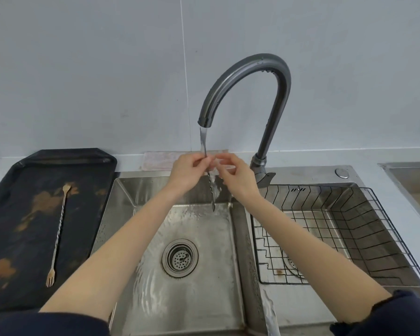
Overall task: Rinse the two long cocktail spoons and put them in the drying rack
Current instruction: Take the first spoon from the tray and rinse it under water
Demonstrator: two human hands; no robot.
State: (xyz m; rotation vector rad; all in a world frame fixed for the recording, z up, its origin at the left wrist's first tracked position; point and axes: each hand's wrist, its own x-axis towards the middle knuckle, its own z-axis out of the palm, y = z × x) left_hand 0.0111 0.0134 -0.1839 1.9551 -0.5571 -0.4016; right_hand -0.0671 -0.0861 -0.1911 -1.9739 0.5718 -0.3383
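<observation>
One long twisted cocktail spoon (211, 194) hangs upright under the running stream of the dark faucet (252, 76), above the left sink basin (121, 204). My left hand (188, 172) pinches its upper part. My right hand (233, 175) touches the same end from the right with its fingertips. The spoon's top is hidden by my fingers and the water. The second cocktail spoon (58, 235), with a small fork at its near end, lies on the stained black tray (15, 190) at the left. A black wire drying rack (364, 226) sits in the right basin.
Water spreads over the left basin floor around the drain strainer (180, 257). A pale cloth (159, 160) lies at the wall behind the sink. The faucet lever (267, 178) points right. Another steel basin edge (412, 175) shows at far right.
</observation>
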